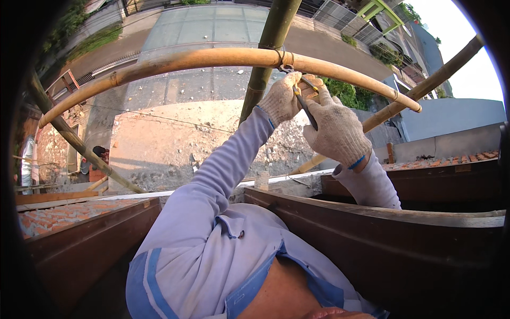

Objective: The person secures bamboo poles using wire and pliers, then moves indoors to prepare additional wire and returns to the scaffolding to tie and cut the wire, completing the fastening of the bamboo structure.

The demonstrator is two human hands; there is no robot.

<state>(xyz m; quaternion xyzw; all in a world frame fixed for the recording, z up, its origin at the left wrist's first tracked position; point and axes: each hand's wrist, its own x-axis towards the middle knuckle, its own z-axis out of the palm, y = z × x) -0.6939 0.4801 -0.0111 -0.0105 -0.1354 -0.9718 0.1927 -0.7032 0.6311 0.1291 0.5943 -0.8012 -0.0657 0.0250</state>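
1. The left hand [282, 98], gloved and raised, is closed on the horizontal bamboo pole [202, 58] beside the wire tie [284, 59].
2. Pliers [305, 106] are gripped in the closed right hand [337, 130], just below that joint.

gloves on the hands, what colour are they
Off-white knit gloves with blue cuff trim, on the left hand and right hand; head view.

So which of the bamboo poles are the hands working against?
The pale horizontal pole, at its wire tie with the green upright. Both gloved hands, left and right, grip pliers there.
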